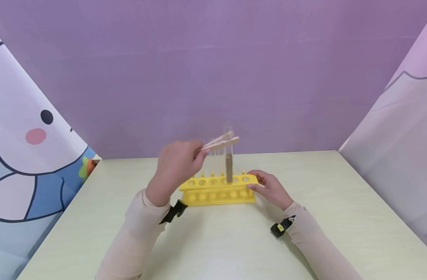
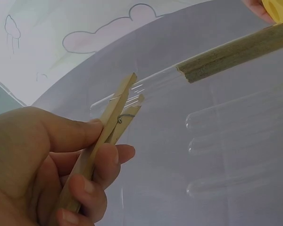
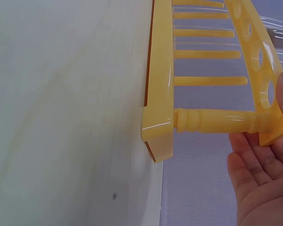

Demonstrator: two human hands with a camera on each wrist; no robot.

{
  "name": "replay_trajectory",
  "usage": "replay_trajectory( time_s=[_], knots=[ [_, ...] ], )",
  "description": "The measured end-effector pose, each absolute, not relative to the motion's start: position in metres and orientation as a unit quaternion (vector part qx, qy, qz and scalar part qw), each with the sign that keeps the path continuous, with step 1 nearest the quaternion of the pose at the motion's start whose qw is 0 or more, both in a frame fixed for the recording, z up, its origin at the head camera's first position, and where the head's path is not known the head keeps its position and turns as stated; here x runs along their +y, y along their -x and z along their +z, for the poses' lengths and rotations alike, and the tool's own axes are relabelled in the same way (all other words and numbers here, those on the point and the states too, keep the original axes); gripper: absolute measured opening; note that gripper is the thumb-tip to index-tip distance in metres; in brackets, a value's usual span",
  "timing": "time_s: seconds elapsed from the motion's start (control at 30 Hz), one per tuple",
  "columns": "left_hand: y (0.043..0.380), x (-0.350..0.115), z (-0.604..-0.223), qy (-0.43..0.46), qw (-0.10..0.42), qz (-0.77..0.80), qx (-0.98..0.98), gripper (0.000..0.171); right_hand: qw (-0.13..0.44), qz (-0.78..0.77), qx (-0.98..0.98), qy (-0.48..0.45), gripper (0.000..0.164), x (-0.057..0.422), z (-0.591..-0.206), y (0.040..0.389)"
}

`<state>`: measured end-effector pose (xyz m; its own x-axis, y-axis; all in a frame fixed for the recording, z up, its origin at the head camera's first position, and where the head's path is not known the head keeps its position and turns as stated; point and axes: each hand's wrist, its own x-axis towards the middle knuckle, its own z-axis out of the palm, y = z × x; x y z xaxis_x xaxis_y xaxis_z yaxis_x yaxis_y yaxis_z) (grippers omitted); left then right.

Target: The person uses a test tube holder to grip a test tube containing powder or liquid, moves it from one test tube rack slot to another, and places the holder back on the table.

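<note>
My left hand [image 1: 176, 165] grips a wooden test tube clamp [image 2: 115, 115] between thumb and curled fingers. The clamp's jaws are around the upper part of a clear test tube [image 1: 229, 167], which stands upright with brownish-grey contents [image 2: 236, 54] in its lower part. The tube's lower end is at the top plate of a yellow test tube rack [image 1: 218, 190]; I cannot tell whether it is inside a hole. My right hand [image 1: 269, 188] holds the rack's right end, thumb on the near side and fingers behind, as the right wrist view [image 3: 269, 188] also shows.
Several clear tubes [image 2: 203, 146] stand with rounded ends up along the rack's back side, where pegs [image 3: 210, 81] rise. The rack rests on a pale table [image 1: 213, 241]. A purple backdrop [image 1: 213, 77] stands behind, with printed cloths [image 1: 17, 116] at the sides.
</note>
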<state>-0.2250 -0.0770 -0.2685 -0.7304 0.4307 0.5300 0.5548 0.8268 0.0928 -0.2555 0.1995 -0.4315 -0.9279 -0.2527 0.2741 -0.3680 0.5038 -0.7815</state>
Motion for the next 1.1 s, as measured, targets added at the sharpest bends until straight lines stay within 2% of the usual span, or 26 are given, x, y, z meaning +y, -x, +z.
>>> replay_trajectory(
  time_s=[0.1, 0.37, 0.6, 1.1],
  knots=[
    [0.225, -0.074, -0.268, 0.266, 0.245, -0.127, -0.924, 0.021, 0.062, 0.468, -0.863, -0.182, 0.040, 0.200, -0.431, 0.255],
    [0.225, -0.069, -0.269, 0.267, 0.238, -0.130, -0.925, 0.032, 0.060, 0.474, -0.859, -0.182, 0.040, 0.199, -0.430, 0.253],
    [0.228, -0.067, -0.272, 0.267, 0.244, -0.123, -0.924, 0.030, 0.061, 0.478, -0.855, -0.193, 0.040, 0.199, -0.430, 0.253],
    [0.230, -0.061, -0.279, 0.255, 0.219, -0.122, -0.934, 0.027, 0.062, 0.470, -0.859, -0.192, 0.040, 0.200, -0.433, 0.255]
  ],
)
